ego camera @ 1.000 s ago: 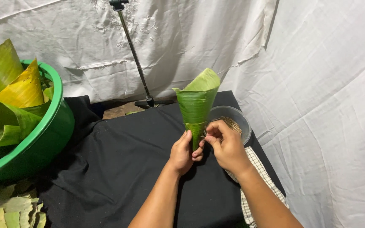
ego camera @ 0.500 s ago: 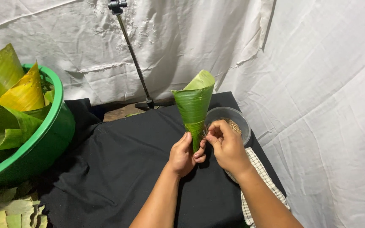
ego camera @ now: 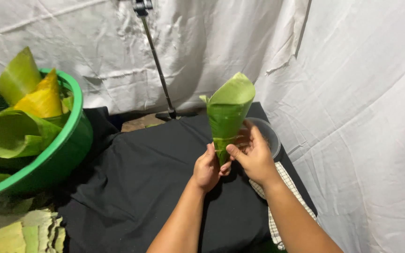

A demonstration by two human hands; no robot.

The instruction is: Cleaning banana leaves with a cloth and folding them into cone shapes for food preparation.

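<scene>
Grip status: your left hand and right hand both clench the narrow lower tip of the green leaf cone, held upright above the black cloth, just beside the clear bowl.

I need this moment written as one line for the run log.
left hand: grips tip of leaf cone | right hand: pinches cone's lower part | cone: upright, above black cloth | green basin: holds leaves
</scene>
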